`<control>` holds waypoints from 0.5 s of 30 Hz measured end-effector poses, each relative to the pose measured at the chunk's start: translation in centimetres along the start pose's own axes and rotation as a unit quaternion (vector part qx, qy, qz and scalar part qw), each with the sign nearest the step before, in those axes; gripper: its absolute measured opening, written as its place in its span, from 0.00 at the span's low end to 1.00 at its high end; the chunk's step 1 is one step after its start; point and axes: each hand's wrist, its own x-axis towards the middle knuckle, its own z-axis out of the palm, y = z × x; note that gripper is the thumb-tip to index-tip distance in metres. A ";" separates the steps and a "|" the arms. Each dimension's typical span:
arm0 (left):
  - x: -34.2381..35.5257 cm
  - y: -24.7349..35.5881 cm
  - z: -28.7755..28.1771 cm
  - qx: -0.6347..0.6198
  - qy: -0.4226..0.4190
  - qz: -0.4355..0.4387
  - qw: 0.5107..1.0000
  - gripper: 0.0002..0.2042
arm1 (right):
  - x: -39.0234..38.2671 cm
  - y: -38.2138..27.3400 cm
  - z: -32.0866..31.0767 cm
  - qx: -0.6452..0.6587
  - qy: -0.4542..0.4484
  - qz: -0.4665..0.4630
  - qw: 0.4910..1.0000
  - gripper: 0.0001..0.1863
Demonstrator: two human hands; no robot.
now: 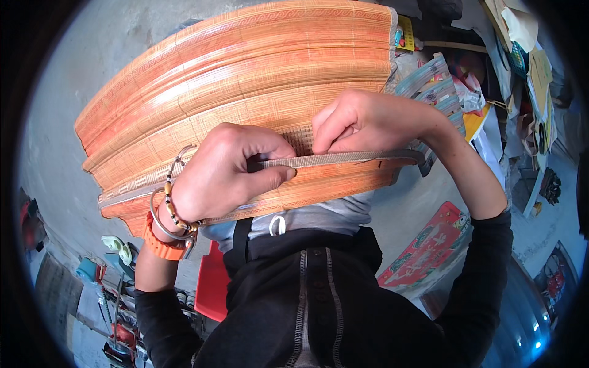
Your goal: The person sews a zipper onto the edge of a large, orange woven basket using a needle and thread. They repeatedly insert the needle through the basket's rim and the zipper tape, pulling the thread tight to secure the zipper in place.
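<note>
Grey ribbed fabric: clamping this narrow edging strip between left fingers, while curling right fingers inward just above it, over an orange-brown slatted bamboo mat spreading out beyond. Best keeping the strip taut and even, working in short lengths. Not seeing the right fingers' tips clearly, so not telling whether pinching anything; losing part of the strip behind the left fingers.

The left hand pinches a grey strip on an orange mat; the right hand curls just beyond it. A red seat is at near left.
</note>
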 end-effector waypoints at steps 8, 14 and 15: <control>0.1 -0.5 0.3 -0.052 -0.003 0.012 0.999 0.05 | -0.1 0.1 0.2 0.016 -0.006 -0.020 1.000 0.05; 0.3 0.0 0.2 -0.065 -0.031 -0.038 0.997 0.05 | -0.1 0.0 0.3 0.023 -0.021 0.001 1.000 0.06; 0.3 0.1 0.2 -0.065 -0.031 -0.038 0.997 0.05 | -0.1 0.1 0.3 0.027 -0.020 -0.002 0.999 0.06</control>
